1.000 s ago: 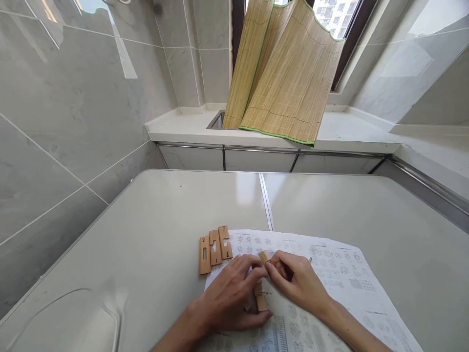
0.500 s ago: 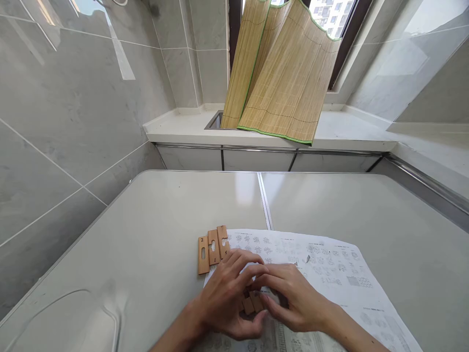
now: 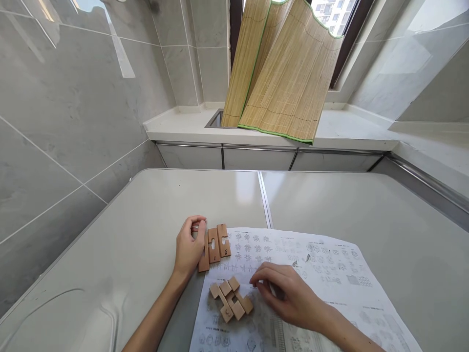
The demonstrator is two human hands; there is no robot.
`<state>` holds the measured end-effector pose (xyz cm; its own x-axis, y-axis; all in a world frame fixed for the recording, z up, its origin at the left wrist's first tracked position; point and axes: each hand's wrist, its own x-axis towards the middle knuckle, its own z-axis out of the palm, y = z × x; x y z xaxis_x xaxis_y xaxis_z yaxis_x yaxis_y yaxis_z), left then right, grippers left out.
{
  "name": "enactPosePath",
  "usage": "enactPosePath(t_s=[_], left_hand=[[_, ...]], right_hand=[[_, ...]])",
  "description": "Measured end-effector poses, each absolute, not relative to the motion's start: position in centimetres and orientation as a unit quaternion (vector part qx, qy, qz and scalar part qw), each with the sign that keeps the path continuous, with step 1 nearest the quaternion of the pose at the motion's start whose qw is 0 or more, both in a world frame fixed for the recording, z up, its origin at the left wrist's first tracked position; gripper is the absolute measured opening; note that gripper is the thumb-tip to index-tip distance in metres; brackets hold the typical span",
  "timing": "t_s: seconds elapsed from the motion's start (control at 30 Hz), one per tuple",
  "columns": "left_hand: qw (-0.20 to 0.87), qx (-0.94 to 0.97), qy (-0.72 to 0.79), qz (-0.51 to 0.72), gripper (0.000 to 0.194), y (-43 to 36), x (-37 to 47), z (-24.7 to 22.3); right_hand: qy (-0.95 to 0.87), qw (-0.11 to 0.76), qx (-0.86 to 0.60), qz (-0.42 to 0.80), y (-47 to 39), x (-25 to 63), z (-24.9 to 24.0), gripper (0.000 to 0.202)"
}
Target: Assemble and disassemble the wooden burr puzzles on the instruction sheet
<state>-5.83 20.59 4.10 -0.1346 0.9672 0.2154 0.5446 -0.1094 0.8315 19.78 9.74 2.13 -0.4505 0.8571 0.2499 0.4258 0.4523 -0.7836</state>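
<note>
My left hand (image 3: 188,249) is at the left end of a row of flat wooden puzzle pieces, its thumb and fingers closed on the leftmost piece (image 3: 203,262). To its right lie a slotted piece (image 3: 214,250) marked 1 and a notched piece (image 3: 223,240). On the printed sheet (image 3: 330,293) sits a cluster of interlocked wooden pieces (image 3: 230,299), with a small gap at its middle. My right hand (image 3: 289,296) hovers just right of that cluster, apart from it. Its fingers are curled toward the thumb, and nothing shows between them.
The sheet lies on a pale table (image 3: 154,205) with a seam strip (image 3: 264,200) running away from me. Beyond is a white counter (image 3: 183,124) with a sink corner and a bamboo mat (image 3: 286,83) hanging before the window. Tiled walls flank both sides.
Both hands were together around the wooden cluster. My left hand has let go and moved up and left to the leftmost flat piece; the cluster now rests uncovered on the sheet.
</note>
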Motion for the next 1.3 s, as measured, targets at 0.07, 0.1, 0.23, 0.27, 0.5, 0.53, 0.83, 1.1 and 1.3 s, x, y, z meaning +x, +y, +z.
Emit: enactPosePath(t_s=[0.07,0.1,0.23,0.27,0.5,0.53,0.83,1.1,1.3], left_hand=[[0.262,0.599,0.628,0.422,0.031,20.7,-5.9,3.5],[0.267,0.597,0.63,0.419,0.031,20.6,-5.9,3.2],[0.271,0.593,0.632,0.419,0.032,20.6,-5.8,2.9],[0.271,0.591,0.633,0.421,0.033,20.7,-5.8,3.0],[0.265,0.584,0.635,0.431,0.036,21.0,-5.7,3.1],[0.265,0.585,0.635,0.43,0.037,21.0,-5.7,3.1],[0.26,0.592,0.639,0.416,0.039,21.1,-5.8,2.8],[0.259,0.595,0.64,0.41,0.037,21.0,-5.8,2.8],[0.264,0.601,0.635,0.407,0.036,21.1,-5.8,2.7]], right_hand=[[-0.772,0.332,-0.429,0.331,9.9,19.7,1.7,0.02],[-0.768,0.333,-0.433,0.333,9.9,19.7,1.6,0.021],[-0.784,0.335,-0.427,0.302,10.0,19.5,1.7,0.021],[-0.792,0.337,-0.422,0.286,10.0,19.4,1.8,0.021],[-0.812,0.341,-0.407,0.243,10.3,19.1,1.8,0.021],[-0.812,0.341,-0.407,0.243,10.3,19.1,1.8,0.021],[-0.815,0.341,-0.404,0.235,10.2,19.0,1.5,0.023],[-0.818,0.35,-0.397,0.226,10.2,19.0,1.5,0.023],[-0.817,0.347,-0.399,0.229,10.3,18.9,1.4,0.023]])
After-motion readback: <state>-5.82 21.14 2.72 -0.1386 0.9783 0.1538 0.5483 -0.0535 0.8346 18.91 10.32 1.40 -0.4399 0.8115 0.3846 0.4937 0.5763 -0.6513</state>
